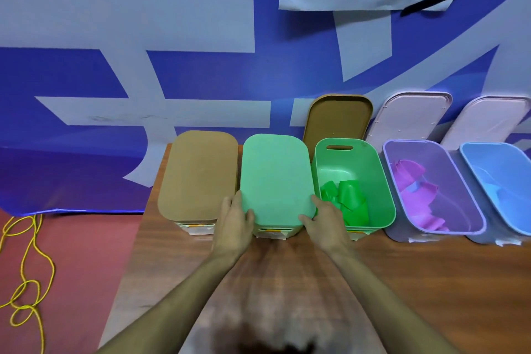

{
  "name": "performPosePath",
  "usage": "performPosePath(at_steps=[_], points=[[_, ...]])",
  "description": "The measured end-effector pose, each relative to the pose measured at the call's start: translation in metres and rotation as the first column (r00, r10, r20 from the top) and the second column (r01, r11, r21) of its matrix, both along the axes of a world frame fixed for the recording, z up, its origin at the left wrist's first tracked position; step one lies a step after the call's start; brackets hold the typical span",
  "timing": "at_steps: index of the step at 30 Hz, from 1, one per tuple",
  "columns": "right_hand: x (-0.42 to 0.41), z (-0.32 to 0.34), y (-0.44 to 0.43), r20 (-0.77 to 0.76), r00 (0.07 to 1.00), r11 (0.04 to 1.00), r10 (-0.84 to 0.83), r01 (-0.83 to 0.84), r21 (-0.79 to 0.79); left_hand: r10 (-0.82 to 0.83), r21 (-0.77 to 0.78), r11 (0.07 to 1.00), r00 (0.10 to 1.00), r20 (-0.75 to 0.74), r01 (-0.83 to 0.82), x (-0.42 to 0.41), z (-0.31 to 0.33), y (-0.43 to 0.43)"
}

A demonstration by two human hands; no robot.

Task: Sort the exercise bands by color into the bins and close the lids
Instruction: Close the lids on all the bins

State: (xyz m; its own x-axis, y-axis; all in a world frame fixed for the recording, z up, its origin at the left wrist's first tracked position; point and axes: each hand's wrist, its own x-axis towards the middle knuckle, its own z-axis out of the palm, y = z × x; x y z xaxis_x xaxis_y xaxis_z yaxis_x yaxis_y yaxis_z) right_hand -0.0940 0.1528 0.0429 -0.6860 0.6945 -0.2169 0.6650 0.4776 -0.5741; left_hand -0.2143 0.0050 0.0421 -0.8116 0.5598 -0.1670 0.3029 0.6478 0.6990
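Five bins stand in a row on the wooden table [402, 282]. The leftmost bin carries a tan lid [198, 175]. On the second bin lies a light green lid [275, 178]; my left hand [237, 218] and my right hand [323, 218] grip its near corners, thumbs on top. The open green bin [385, 195] holds green bands [344, 198]. Pink bands [413, 184] lie in the open purple bin [402, 149]. The open blue bin [474, 164] holds a blue band [497, 190].
A tan lid [336, 118] and two pale lilac lids [411, 115] [494, 118] lean against the blue banner wall behind the open bins. Yellow cord [28, 267] lies on the red floor left of the table.
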Motion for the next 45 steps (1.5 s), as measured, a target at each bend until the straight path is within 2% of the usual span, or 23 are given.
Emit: performPosePath(at_steps=[7,11,13,17,19,23,27,29,35,40,45], points=[[-0.004,-0.003,0.002,0.040,0.999,1.000,-0.012,0.013,-0.028,-0.024,-0.065,0.998,0.998,-0.060,0.020,0.004,-0.001,-0.001],[-0.006,0.001,0.006,0.123,0.992,1.000,0.011,-0.014,0.017,-0.040,-0.114,0.993,0.996,-0.083,0.030,0.007,-0.007,0.000],[-0.007,0.004,0.006,0.171,0.985,0.998,0.035,-0.044,0.052,-0.006,-0.070,0.998,0.999,-0.044,0.003,0.005,-0.008,-0.001],[-0.012,0.015,0.010,0.282,0.956,0.990,0.086,-0.113,0.080,-0.126,-0.122,0.985,0.991,-0.050,0.119,-0.005,-0.003,-0.003],[-0.016,0.023,0.016,0.320,0.941,0.986,0.110,-0.143,0.081,-0.193,-0.197,0.963,0.981,-0.017,0.186,-0.016,0.002,-0.001],[-0.019,0.039,0.029,0.354,0.922,0.975,0.156,-0.201,0.092,-0.336,-0.421,0.852,0.942,0.016,0.311,-0.036,0.026,0.006],[-0.020,0.061,0.049,0.306,0.939,0.970,0.158,-0.206,0.131,-0.388,-0.499,0.821,0.912,-0.133,0.277,-0.042,0.044,0.022],[-0.020,0.070,0.065,0.272,0.950,0.968,0.155,-0.202,0.151,-0.366,-0.448,0.852,0.920,-0.142,0.270,-0.044,0.048,0.034],[-0.012,0.091,0.126,0.199,0.963,0.955,0.184,-0.223,0.195,-0.277,-0.193,0.942,0.961,0.010,0.274,-0.039,0.064,0.089],[-0.007,0.106,0.201,0.128,0.973,0.949,0.194,-0.219,0.227,-0.231,0.002,0.973,0.967,0.104,0.232,-0.032,0.080,0.153],[-0.018,0.106,0.263,-0.010,0.971,0.943,0.238,-0.229,0.243,-0.120,0.047,0.992,0.985,0.123,0.115,-0.030,0.092,0.208]])
